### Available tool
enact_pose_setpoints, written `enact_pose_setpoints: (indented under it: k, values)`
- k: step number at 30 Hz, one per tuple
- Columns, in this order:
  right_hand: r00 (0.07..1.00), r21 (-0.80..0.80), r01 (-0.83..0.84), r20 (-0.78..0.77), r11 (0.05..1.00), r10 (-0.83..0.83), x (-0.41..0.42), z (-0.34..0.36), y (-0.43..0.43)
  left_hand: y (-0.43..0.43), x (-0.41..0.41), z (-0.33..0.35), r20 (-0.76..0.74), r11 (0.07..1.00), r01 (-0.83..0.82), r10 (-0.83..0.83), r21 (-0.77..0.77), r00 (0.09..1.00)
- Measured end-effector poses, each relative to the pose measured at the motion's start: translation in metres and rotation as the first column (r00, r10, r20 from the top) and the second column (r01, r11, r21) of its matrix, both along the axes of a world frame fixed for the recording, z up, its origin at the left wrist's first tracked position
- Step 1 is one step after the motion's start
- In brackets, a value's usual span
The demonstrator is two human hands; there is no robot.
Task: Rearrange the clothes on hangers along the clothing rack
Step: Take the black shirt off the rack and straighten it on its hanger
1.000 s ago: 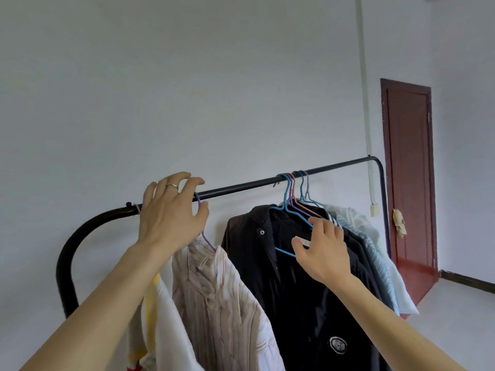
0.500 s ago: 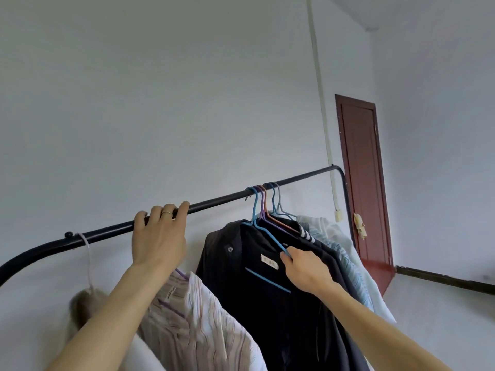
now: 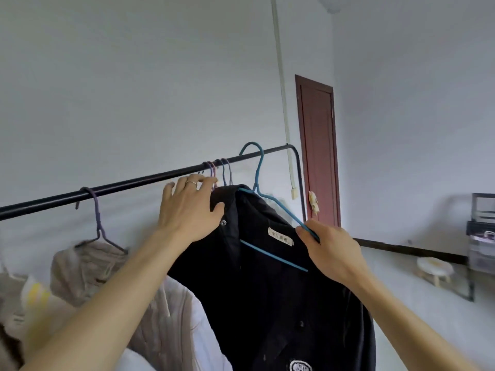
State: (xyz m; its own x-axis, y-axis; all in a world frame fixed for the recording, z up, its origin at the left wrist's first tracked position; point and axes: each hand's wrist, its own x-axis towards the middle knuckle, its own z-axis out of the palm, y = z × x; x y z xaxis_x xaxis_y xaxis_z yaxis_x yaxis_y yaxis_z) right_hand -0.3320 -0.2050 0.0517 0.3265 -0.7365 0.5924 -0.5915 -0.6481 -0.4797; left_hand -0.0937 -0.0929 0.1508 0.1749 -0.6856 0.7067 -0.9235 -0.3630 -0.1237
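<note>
A black rack bar (image 3: 128,183) runs across the view, rising to the right. A black shirt (image 3: 267,295) on a blue hanger (image 3: 257,167) is lifted in front of the bar; its hook is off the bar. My right hand (image 3: 332,253) pinches the hanger's right shoulder wire. My left hand (image 3: 190,207) presses on the shirt's collar, thumb around the fabric, fingers near several hooks (image 3: 217,167) hanging on the bar. A purple hanger (image 3: 97,218) carries a beige striped shirt (image 3: 88,266) at the left.
A red-brown door (image 3: 318,145) stands behind the rack's right end post (image 3: 301,183). A white cord (image 3: 281,84) hangs down the wall. A small stool (image 3: 434,266) and a dark shelf unit (image 3: 482,231) sit at the right. Pale garments (image 3: 187,317) hang below my left arm.
My right hand has lifted the blue hanger with the black shirt off the bar. My left hand has left the bar and moved right onto the shirt's collar. The view has turned left.
</note>
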Motion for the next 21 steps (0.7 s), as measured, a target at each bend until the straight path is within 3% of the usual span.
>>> enact_pose_setpoints:
  k: [4,7,10,13,18,21]
  values:
    - [0.999,-0.044,-0.029,0.012,0.999,0.03,-0.072,-0.032,0.008,-0.046,-0.067,-0.033,-0.091,0.964,0.211,-0.198,0.16,0.976]
    - [1.0,-0.063,0.016,-0.005,0.998,-0.016,-0.128,-0.051,0.006,-0.07,-0.114,-0.06,-0.203,0.932,0.335,-0.304,0.142,0.931]
    - [0.996,0.036,0.047,0.078,0.998,-0.05,-0.179,-0.073,-0.002,-0.086,-0.148,-0.092,-0.228,0.92,0.355,-0.314,0.169,0.922]
    - [0.99,0.129,0.118,0.061,0.985,-0.127,-0.232,-0.11,-0.012,-0.098,-0.184,-0.134,-0.351,0.892,0.396,-0.307,0.219,0.885]
    - [0.935,0.154,0.303,-0.237,0.94,-0.263,-0.295,-0.165,-0.022,-0.106,-0.232,-0.199,-0.644,0.815,0.528,-0.274,0.238,0.714]
    - [0.941,0.098,0.265,-0.242,0.959,-0.235,-0.307,-0.184,-0.029,-0.108,-0.251,-0.216,-0.759,0.758,0.623,-0.288,0.193,0.584]
